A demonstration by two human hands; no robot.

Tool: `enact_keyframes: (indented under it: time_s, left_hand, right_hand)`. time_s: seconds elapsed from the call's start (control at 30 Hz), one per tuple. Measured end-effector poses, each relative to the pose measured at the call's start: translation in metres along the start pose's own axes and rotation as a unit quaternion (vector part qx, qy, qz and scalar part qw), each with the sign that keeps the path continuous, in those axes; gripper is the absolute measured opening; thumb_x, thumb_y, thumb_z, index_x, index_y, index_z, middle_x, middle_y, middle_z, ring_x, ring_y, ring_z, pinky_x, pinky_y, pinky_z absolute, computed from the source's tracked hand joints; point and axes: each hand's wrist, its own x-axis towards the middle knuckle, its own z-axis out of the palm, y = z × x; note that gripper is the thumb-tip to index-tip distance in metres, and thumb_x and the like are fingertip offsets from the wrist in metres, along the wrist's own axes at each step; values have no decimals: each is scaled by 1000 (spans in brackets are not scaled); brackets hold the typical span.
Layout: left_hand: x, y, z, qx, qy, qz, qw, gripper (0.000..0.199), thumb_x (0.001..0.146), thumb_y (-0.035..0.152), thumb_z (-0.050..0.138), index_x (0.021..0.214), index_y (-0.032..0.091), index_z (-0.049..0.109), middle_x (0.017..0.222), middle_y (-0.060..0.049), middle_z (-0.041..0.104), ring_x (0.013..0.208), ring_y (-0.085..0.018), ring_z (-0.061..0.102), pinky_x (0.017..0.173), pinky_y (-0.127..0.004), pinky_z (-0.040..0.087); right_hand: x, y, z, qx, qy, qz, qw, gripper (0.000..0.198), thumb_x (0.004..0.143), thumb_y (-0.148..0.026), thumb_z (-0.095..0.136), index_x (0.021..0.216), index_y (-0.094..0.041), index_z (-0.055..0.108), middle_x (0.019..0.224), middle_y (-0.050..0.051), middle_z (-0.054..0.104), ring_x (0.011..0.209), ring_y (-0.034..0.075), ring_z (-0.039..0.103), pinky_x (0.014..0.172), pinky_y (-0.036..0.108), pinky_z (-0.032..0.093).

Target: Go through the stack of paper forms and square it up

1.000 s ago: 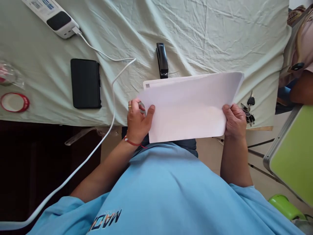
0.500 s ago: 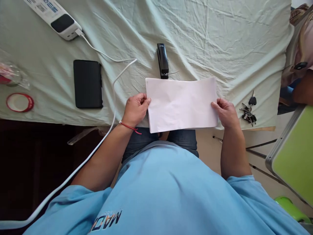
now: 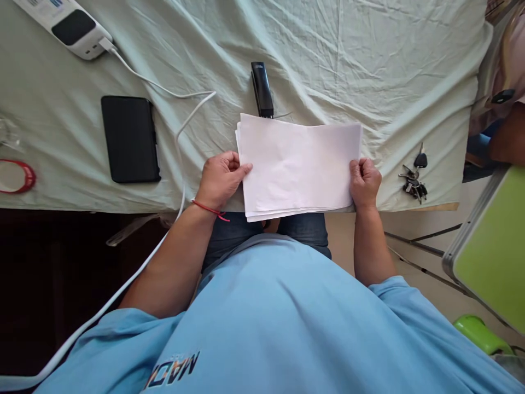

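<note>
A stack of white paper sheets [image 3: 301, 167] spans the space between my two hands at the table's near edge. My left hand [image 3: 221, 176] pinches its left side, thumb on top and fingers beneath. On the right side, my right hand [image 3: 365, 179] grips the stack with its thumb on the upper face. The sheets are slightly fanned, with offset edges showing at the left and along the bottom. Just beyond the paper's far edge lies a black stapler [image 3: 262, 90], its near end partly hidden by the sheets.
A black tablet-like case [image 3: 130, 139] lies left on the green tablecloth [image 3: 324, 49]. A white power strip [image 3: 76, 30] feeds a white cable [image 3: 164, 90] running off the near edge. Keys [image 3: 415, 178] lie right, red tape roll [image 3: 27, 176] far left. A green-topped folding table [image 3: 492, 251] stands right.
The sheets have shifted from an even stack to a slightly fanned one. My right hand has moved a little inward and its grip looks more curled. The camera view has shifted slightly.
</note>
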Motion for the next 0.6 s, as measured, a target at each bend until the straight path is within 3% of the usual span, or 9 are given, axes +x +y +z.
enact_keyframes:
  time_s: [0.1,0.2,0.3,0.6]
  left_hand:
    - [-3,-1,-1,-20,-24,-25,999,13,74,25,82,75,21,70,74,-1,71,70,-17,60,63,-25,46]
    - [-4,2,-2,31,4,-19,999,31,84,35,81,64,22,62,61,1,56,62,-14,45,58,-26,31]
    - [-3,6,-2,70,22,7,997,40,93,38,78,61,21,61,59,1,50,62,-13,40,58,-28,26]
    - [-7,9,-1,-36,-25,-43,998,20,84,22,76,69,23,63,63,2,59,56,-13,44,56,-27,34]
  right_hand:
    - [1,1,0,3,1,-1,1000,65,102,-90,65,85,-28,59,72,-3,50,72,17,41,76,37,39]
    - [2,1,0,0,3,-2,1000,67,103,-92,63,81,-29,55,69,-4,46,71,17,39,76,38,38]
    - [2,0,0,-5,2,-7,1000,68,104,-92,60,80,-29,52,69,-4,43,71,18,37,76,38,38]
    - [2,-3,1,-7,13,-8,1000,72,103,-96,54,79,-29,48,70,-4,41,72,16,35,75,37,35]
